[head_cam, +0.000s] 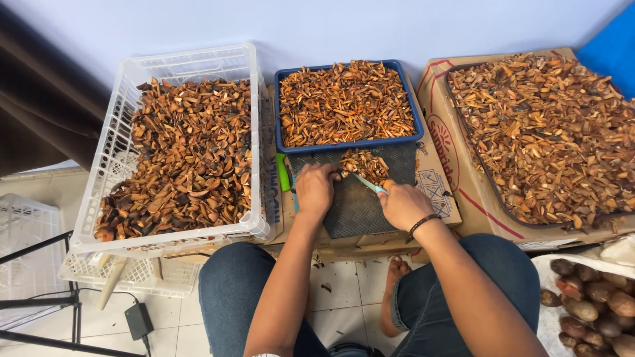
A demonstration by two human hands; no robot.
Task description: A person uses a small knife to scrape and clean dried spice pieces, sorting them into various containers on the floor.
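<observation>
Between the knees of a seated person in blue jeans, on a dark ribbed mat (357, 211) laid over flattened cardboard (436, 188), a small pile of orange-brown nut pieces (365, 164) sits at the mat's far edge, just below a blue tray. The left hand (316, 190) is curled, fingers bent down onto the mat at the near-left edge of that pile; what the fingertips pinch is hidden beneath them. The right hand (402, 205), a dark bracelet (423, 223) on its wrist, is closed around the handle of a small knife (366, 183) with a pale teal blade, its tip pointing left toward the left hand's fingers. The pieces in the pile are thin, curved slivers, rust-orange with darker edges, dry-looking and jumbled. The blue tray (413, 112), just beyond the mat, is filled with similar slender orange slices. To the left, a white slatted plastic crate (119, 132) holds larger, darker brown shell-like fragments, some nearly black. To the right, a wide dark tray (476, 165) resting on a cardboard box carries paler tan chips spread in a shallow layer. At the near right corner, whole brown oval fruits (589, 304) lie on a white sack. A bare foot (395, 271) rests on the white tiled floor (344, 297) between the legs, and a black power adapter (139, 319) with its cable lies at near left beside a tripod leg.
</observation>
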